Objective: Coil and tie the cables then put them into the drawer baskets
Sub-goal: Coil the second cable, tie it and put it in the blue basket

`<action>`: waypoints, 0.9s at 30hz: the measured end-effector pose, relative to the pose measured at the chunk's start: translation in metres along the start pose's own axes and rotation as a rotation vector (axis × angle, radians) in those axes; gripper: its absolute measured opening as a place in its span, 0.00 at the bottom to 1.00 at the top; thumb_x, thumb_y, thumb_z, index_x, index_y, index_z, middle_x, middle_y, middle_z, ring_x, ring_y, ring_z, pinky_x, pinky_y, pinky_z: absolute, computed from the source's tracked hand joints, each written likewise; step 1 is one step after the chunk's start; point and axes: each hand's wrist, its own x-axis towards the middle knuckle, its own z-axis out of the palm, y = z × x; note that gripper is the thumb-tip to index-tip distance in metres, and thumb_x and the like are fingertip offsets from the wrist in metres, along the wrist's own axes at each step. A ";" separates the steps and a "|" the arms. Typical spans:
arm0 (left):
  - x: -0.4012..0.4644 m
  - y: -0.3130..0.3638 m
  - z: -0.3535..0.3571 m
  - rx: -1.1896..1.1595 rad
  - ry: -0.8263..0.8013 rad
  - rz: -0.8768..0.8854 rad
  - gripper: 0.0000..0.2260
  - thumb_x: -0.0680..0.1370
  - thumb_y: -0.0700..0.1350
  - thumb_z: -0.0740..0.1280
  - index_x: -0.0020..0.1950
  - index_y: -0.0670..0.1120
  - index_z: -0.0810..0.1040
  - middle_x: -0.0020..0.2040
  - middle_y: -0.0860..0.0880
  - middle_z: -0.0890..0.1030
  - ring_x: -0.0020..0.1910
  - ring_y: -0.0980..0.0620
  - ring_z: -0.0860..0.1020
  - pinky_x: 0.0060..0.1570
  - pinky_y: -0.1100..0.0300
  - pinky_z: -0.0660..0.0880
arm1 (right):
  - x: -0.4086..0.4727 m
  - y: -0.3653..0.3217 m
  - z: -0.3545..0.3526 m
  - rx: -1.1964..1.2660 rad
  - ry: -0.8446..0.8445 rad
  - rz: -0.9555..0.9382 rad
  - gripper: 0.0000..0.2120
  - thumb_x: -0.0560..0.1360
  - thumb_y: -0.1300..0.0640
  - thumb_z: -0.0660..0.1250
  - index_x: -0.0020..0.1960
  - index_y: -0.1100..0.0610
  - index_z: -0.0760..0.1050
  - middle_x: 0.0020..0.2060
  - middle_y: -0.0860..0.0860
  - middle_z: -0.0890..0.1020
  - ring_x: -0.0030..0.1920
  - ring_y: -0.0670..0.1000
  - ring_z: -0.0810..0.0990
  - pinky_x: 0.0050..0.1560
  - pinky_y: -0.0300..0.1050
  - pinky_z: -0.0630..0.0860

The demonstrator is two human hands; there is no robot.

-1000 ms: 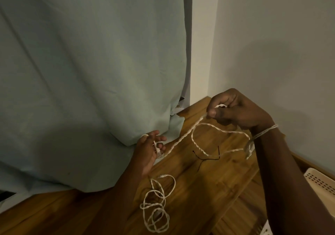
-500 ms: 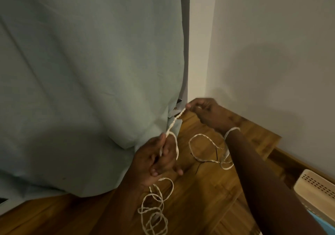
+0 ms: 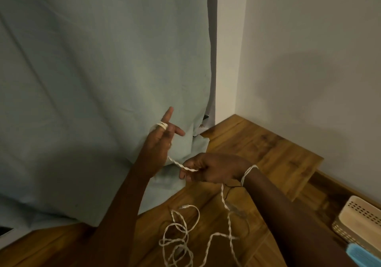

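Note:
A white twisted cable [image 3: 225,202] trails over the wooden table [image 3: 268,153]. My left hand [image 3: 158,143] is raised with its fingers spread, and turns of the cable are looped around one finger. A short taut stretch of cable runs from that hand down to my right hand [image 3: 214,168], which pinches it between thumb and fingers. The cable also crosses my right wrist and drops to a loose tangle [image 3: 179,244] on the table below my hands. A thin dark wire [image 3: 233,188] lies under my right wrist, mostly hidden.
A pale green curtain [image 3: 92,81] hangs at the left and drapes onto the table. White walls meet in the corner behind. A cream perforated basket [image 3: 358,219] stands at the lower right beyond the table's edge, with something blue [image 3: 360,254] beside it.
My left hand has risen and opened its fingers, with cable now wound on one finger. My right hand has come back from the far corner to just below the left hand.

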 end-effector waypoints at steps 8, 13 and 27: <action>-0.017 0.009 0.024 0.065 -0.386 -0.361 0.19 0.84 0.48 0.54 0.41 0.39 0.75 0.23 0.53 0.77 0.26 0.49 0.77 0.37 0.59 0.75 | 0.000 0.015 -0.030 -0.160 0.483 -0.127 0.06 0.73 0.55 0.76 0.47 0.56 0.83 0.39 0.48 0.84 0.38 0.46 0.81 0.42 0.45 0.82; -0.023 0.007 0.019 -0.858 -0.753 -0.494 0.16 0.83 0.51 0.58 0.46 0.38 0.73 0.19 0.51 0.66 0.16 0.56 0.64 0.69 0.38 0.64 | 0.002 0.025 -0.034 0.344 0.579 -0.297 0.14 0.66 0.62 0.81 0.47 0.59 0.81 0.37 0.59 0.82 0.36 0.57 0.80 0.40 0.53 0.79; 0.001 0.044 0.033 -1.257 -0.095 -0.194 0.26 0.84 0.52 0.47 0.35 0.49 0.78 0.73 0.43 0.70 0.75 0.43 0.64 0.69 0.35 0.58 | 0.024 0.042 0.017 0.592 0.355 -0.128 0.13 0.83 0.57 0.62 0.46 0.66 0.77 0.36 0.61 0.81 0.35 0.53 0.79 0.42 0.44 0.77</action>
